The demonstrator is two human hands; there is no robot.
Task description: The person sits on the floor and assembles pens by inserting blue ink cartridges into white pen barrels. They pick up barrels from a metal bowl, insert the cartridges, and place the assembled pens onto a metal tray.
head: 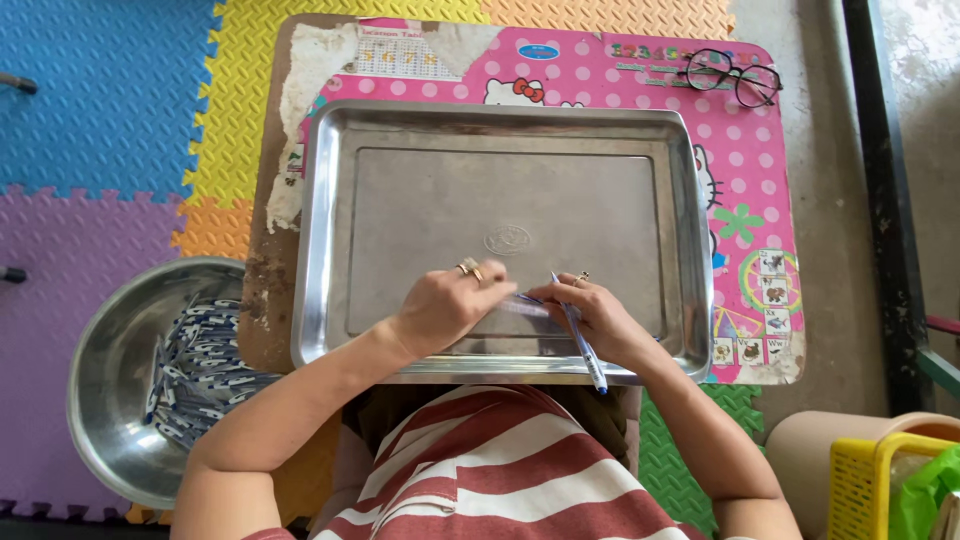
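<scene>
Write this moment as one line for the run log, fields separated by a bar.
left hand: holds small pen part | right hand: holds blue pen | over steel tray | bowl of pens at left

Both hands meet over the near edge of a steel tray that lies on a pink dotted counter. The right hand grips a blue-and-white pen that slants toward the body. The left hand, with rings on two fingers, pinches a small pale piece against the pen. A steel bowl of pens sits to the left on foam floor mats. Glasses lie at the counter's far right corner. A yellow basket stands at the lower right.
</scene>
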